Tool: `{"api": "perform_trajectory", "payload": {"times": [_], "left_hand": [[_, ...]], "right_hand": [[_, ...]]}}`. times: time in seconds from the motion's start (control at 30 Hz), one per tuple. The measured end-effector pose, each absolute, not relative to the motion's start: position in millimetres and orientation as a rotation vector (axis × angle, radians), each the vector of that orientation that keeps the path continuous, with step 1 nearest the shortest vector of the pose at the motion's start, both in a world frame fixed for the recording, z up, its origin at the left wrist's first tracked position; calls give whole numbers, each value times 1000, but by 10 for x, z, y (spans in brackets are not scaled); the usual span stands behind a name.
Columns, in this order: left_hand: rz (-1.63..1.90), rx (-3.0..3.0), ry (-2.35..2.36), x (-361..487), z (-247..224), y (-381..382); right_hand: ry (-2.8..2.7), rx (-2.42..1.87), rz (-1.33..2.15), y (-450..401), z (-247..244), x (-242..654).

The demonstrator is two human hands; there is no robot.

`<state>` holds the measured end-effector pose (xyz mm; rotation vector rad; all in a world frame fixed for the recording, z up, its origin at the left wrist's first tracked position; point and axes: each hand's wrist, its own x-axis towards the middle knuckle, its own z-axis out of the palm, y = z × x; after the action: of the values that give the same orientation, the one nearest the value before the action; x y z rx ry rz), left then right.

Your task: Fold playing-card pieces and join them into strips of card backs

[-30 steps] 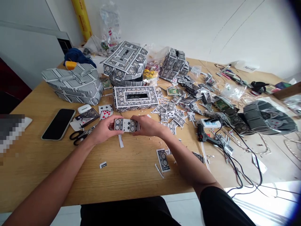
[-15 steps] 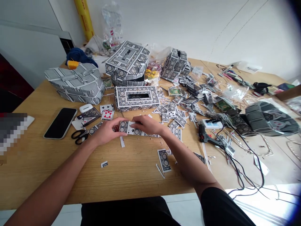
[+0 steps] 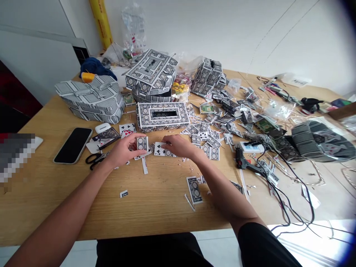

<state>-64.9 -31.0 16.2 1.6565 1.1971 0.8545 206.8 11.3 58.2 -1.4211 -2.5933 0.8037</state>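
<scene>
My left hand pinches a small cut playing card piece, its patterned back toward me. Just to the right, my right hand has its fingers on a clubs playing card, face up, that joins onto patterned pieces running behind the hand. A gap lies between the two cards. Under my left hand, other card pieces and a narrow white strip rest on the table. Beyond both hands stands a box covered in cards with a slot in its top.
Black scissors and a phone lie at left. A glue gun with black cables and a power strip is at right. Card-made bags and boxes stand behind, and loose card pieces are strewn about.
My hands have drawn apart. The patterned piece has come away leftward with my left hand and is tilted up, while the clubs card stays under my right hand.
</scene>
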Motion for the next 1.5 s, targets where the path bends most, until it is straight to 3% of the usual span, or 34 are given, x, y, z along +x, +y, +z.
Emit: {"api": "perform_trajectory", "payload": {"times": [0.13, 0.37, 0.73, 1.2, 1.5], "left_hand": [[906, 1790, 1228, -545, 194, -382], [923, 2104, 1317, -414, 158, -511], [1001, 1904, 1192, -414, 153, -482], [935, 1545, 1084, -426, 167, -424], [894, 1471, 998, -451, 213, -444]], "right_hand": [[-2318, -1308, 666, -49, 560, 1879], [-2184, -1301, 811, -263, 589, 1643], [-2037, -1247, 1034, -242, 623, 1682], [-2279, -1153, 1150, -167, 731, 1831], [-2147, -971, 1478, -75, 744, 1938]]}}
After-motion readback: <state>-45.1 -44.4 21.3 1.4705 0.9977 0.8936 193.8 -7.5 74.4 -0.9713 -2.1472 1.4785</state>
